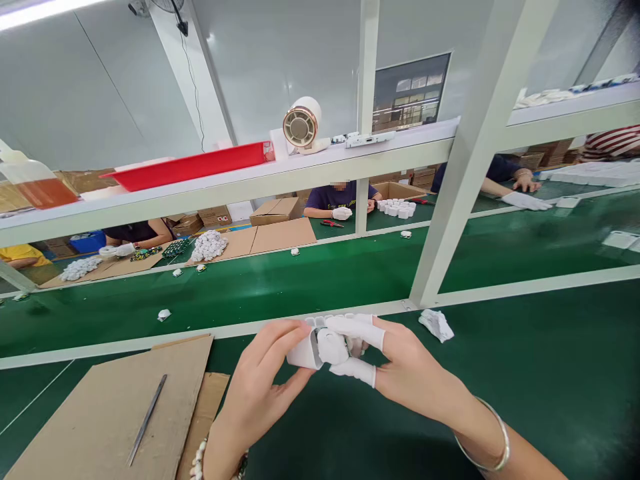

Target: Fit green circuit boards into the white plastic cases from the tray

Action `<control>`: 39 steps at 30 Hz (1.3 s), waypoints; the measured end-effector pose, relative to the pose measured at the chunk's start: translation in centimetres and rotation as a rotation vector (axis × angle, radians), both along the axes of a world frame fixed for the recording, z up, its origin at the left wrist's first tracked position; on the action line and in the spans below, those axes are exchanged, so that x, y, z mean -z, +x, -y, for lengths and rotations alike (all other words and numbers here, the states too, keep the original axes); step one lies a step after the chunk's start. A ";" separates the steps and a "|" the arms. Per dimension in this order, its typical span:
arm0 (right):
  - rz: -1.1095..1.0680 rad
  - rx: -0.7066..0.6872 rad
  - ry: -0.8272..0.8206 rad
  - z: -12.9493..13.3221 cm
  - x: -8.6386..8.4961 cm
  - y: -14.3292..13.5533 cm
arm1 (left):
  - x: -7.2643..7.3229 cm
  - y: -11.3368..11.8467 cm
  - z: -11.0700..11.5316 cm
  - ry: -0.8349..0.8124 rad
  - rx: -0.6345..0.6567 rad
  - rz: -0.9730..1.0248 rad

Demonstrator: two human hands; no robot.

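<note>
Near the middle of the view, my left hand [267, 373] pinches a white square housing [305, 351] between thumb and fingers, its open end facing right. White finger covers are on the thumb and fingers of my right hand [385, 357], which grips a rounded white part [332, 347] at the mouth of the housing. Whether that part is partly inside is hard to tell. Behind my hands, a row of small white pieces [320, 321] is partly hidden.
Cardboard [120, 393] with metal tweezers [147, 420] lies at the lower left. A crumpled white cloth [437, 325] rests right of my hands. Beyond runs a green belt [250, 290] with small white parts, under a shelf [225, 183] on white posts. Co-workers sit across.
</note>
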State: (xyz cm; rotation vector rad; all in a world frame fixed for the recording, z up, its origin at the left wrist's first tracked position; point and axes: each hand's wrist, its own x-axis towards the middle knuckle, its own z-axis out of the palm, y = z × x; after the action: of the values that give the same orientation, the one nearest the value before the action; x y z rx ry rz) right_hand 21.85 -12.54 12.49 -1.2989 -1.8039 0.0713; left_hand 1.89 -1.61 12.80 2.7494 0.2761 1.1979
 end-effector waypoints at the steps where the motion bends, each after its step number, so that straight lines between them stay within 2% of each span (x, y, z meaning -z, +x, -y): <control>1: 0.005 0.003 -0.008 0.1 0.0 0.0 | 0.0 0.0 0.0 -0.003 0.001 -0.005; 10: 0.033 0.063 -0.057 0.4 0.0 -0.4 | 0.2 0.1 0.0 -0.019 0.015 -0.024; 16: 0.065 0.085 -0.076 0.5 0.6 -0.4 | 0.2 0.2 0.1 -0.020 0.044 -0.005; 22: 0.058 0.034 -0.056 0.1 0.6 -0.4 | 0.4 0.3 0.3 -0.080 0.061 -0.002; 26: -0.038 -0.087 -0.092 -0.2 -0.1 -0.2 | 0.7 0.5 0.3 -0.132 0.052 0.028; 29: -0.130 -0.111 -0.099 -0.5 -0.2 0.1 | 1.0 0.6 0.4 -0.173 0.044 0.080; 32: -0.198 -0.066 -0.200 -1.1 0.0 0.1 | 1.1 0.7 0.6 -0.204 0.085 0.114; 35: -0.243 -0.098 -0.320 -1.7 0.3 -0.1 | 1.1 0.8 0.8 -0.203 0.118 0.127; 39: -0.271 -0.134 -0.331 -2.2 0.7 -0.4 | 1.5 1.4 0.7 -0.159 0.071 0.155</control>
State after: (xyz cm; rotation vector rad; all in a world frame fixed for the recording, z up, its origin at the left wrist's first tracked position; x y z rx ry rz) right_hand 21.44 -10.33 11.78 -1.3174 -1.6864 0.6137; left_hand 3.34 -2.27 11.35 2.4945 0.2429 1.3018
